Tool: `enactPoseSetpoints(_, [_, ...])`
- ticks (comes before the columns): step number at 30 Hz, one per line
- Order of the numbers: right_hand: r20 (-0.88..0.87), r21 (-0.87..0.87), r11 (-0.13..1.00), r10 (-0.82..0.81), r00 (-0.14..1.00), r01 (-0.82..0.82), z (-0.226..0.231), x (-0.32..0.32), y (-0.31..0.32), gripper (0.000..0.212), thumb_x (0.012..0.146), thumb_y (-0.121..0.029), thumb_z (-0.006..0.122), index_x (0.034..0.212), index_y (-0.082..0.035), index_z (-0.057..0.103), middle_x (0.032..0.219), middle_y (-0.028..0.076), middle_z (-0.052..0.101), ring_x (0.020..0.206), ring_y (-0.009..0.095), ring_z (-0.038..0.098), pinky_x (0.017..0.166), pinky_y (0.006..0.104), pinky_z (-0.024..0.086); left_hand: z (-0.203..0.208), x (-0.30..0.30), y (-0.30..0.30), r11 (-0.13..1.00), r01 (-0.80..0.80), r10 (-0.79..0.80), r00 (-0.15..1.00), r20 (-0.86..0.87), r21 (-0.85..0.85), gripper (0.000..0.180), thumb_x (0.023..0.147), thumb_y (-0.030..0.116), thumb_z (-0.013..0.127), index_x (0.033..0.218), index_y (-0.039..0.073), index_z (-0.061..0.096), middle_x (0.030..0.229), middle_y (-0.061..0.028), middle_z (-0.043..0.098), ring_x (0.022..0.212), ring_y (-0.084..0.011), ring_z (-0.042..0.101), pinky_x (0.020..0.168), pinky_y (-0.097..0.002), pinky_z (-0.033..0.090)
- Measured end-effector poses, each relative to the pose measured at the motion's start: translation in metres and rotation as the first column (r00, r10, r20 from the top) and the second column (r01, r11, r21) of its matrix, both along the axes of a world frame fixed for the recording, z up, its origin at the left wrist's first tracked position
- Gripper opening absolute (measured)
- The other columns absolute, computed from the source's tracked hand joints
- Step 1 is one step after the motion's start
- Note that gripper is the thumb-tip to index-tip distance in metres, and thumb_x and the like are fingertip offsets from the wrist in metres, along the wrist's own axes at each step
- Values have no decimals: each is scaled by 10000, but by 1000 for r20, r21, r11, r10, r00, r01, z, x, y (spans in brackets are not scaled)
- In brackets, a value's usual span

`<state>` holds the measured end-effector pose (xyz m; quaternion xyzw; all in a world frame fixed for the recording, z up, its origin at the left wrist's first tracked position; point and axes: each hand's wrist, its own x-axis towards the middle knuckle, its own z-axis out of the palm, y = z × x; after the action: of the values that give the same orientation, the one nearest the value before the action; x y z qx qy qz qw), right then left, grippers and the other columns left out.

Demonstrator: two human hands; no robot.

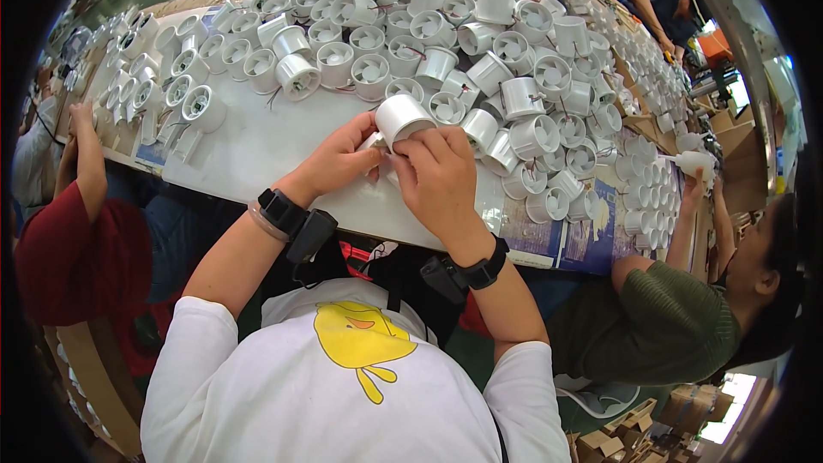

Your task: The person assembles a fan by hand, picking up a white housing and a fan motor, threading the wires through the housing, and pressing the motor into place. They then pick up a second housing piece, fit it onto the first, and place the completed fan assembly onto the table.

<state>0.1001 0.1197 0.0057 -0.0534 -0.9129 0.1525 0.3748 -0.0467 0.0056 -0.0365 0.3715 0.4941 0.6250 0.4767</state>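
Between my two hands, over the near part of the white work table [257, 142], is a white plastic fan housing [399, 117], a short round cylinder tilted on its side. My left hand [341, 154] grips it from the left, with a small white part showing by the fingers. On the other side my right hand [435, 173] has its fingers curled over the housing's lower right edge. What the fingertips touch underneath is hidden. Just beyond my hands lies a big heap of similar white fan housings [429, 26], many with fan blades and thin wires showing.
At the left, more housings [202, 108] with green boards inside stand near a person in a red shirt [64, 249]. A person in a dark green top [660, 317] works at the right, by rows of white cylinders [647, 197]. Cardboard boxes [617, 433] lie on the lower right floor.
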Motion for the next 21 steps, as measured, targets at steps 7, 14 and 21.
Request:
enactPoseSetpoints(7, [54,-140,985,111,992,-102,-3,-1,22,182,708,-47,740,885,-55,699,887,49,645,888,267,533,776,358,451,5,-1,1,999,33,-31,994,102,-15,393,932,159,592,1273,15,459,936,-18,596,745,-68,558,658,-228,490])
enactPoseSetpoints(14, [114,-194,976,125,986,-101,-3,0,20,175,735,-53,734,907,-68,710,911,44,658,894,252,524,786,343,441,0,-3,1,999,6,-4,999,48,-46,430,952,204,576,1319,45,418,1008,-12,573,830,-60,540,617,-219,469])
enactPoseSetpoints(21, [172,-277,960,84,982,-34,1,0,17,152,748,-52,729,897,-76,707,900,36,660,900,243,522,805,346,434,-3,-6,0,998,23,-19,997,76,-51,463,955,215,574,1355,80,384,1071,-10,557,861,-56,529,608,-208,450])
